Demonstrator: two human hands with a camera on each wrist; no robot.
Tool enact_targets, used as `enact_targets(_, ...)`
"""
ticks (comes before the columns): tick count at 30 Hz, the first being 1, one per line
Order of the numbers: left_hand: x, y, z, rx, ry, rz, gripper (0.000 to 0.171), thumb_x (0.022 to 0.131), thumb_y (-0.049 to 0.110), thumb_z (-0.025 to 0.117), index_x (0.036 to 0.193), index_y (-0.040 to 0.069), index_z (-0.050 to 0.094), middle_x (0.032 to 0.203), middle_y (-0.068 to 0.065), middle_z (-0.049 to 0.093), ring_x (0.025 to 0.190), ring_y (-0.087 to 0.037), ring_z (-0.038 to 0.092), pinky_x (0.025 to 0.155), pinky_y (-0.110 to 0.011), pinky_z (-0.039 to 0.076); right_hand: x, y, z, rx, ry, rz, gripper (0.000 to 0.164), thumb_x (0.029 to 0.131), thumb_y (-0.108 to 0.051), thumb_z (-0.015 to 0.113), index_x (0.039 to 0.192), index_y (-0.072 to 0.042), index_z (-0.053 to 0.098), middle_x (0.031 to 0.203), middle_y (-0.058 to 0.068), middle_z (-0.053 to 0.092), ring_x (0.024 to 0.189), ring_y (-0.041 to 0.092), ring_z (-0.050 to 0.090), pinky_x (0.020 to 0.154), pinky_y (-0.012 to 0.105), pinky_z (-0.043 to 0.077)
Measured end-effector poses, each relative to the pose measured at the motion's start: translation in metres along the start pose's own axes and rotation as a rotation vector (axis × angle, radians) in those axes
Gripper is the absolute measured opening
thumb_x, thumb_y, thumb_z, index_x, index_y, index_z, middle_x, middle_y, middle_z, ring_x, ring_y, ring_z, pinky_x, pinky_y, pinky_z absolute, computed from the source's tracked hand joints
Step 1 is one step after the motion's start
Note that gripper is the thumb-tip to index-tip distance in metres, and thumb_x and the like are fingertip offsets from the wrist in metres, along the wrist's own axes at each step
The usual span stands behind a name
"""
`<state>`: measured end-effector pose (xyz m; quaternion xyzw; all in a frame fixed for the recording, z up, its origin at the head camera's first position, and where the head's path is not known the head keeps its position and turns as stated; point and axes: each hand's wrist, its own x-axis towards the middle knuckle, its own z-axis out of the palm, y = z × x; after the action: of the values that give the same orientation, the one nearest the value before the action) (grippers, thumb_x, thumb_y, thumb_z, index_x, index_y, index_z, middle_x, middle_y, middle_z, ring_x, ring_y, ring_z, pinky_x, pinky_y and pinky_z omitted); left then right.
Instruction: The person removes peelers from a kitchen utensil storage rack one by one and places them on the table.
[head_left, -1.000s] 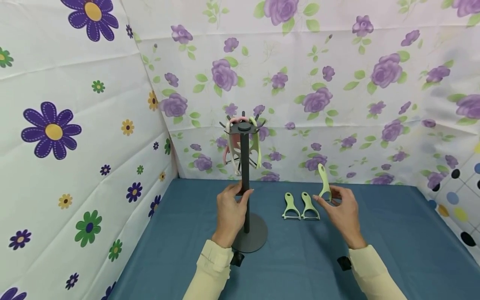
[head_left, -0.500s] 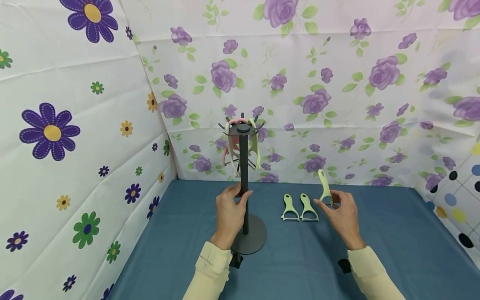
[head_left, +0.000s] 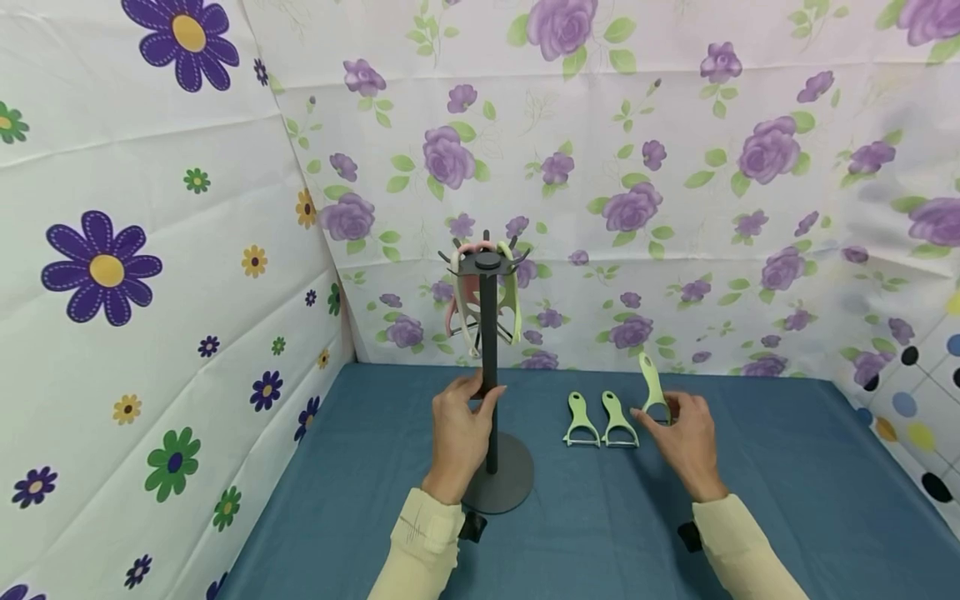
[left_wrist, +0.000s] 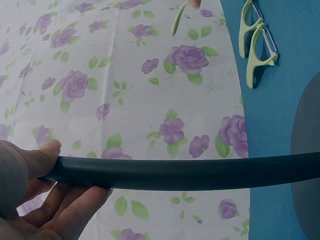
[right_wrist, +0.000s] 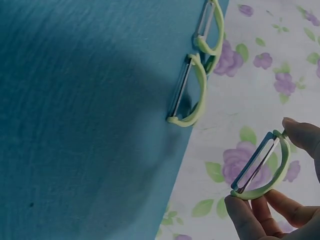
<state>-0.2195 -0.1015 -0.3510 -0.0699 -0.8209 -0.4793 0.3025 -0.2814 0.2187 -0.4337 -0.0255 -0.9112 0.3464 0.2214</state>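
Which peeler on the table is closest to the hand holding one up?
The head view's right peeler, nearest the right hand; the left peeler lies nearer the stand.

I read light-green peeler (head_left: 653, 383): Y-shaped, metal blade spanning fork; pinched at fork ends, handle up, leaning slightly, raised clear of blue table (head_left: 570, 533). I read dark-grey stand (head_left: 489, 333): upright, slim post, round base flat on table, hook crown on top, hanging peelers (head_left: 511, 293) at far side.
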Motion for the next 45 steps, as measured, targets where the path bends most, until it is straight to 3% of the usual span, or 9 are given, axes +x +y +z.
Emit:
enact_targets(7, 0.0, 0.0, 0.001, 0.005, 0.0, -0.002, 0.034, 0.095, 0.02, 0.073, 0.126, 0.005, 0.073, 0.099, -0.011, 0.074, 0.088, -0.023, 0.074, 0.075, -0.034, 0.066, -0.002, 0.005, 0.003, -0.013, -0.01, 0.009, 0.056, 0.088, -0.032, 0.083, 0.123, 0.007, 0.063, 0.104, 0.024, 0.057, 0.089, 0.031, 0.048, 0.071, 0.043, 0.036)
enact_targets(28, -0.002, 0.0, -0.001, -0.018, -0.009, -0.005, 0.033, 0.096, 0.019, 0.073, 0.126, 0.005, 0.073, 0.097, -0.011, 0.072, 0.089, -0.023, 0.074, 0.076, -0.034, 0.066, 0.002, 0.017, 0.008, -0.081, -0.062, 0.056, 0.062, 0.086, -0.033, 0.084, 0.126, 0.009, 0.062, 0.114, 0.028, 0.057, 0.099, 0.04, 0.056, 0.077, 0.056, 0.05)
enact_targets(45, -0.001, 0.0, 0.0, -0.021, -0.01, -0.015, 0.034, 0.095, 0.019, 0.073, 0.126, 0.005, 0.072, 0.098, -0.01, 0.073, 0.089, -0.022, 0.074, 0.077, -0.033, 0.066, 0.005, 0.023, 0.013, -0.136, -0.106, 0.077, 0.066, 0.087, -0.037, 0.082, 0.129, 0.01, 0.06, 0.119, 0.03, 0.054, 0.1, 0.044, 0.058, 0.074, 0.058, 0.053)
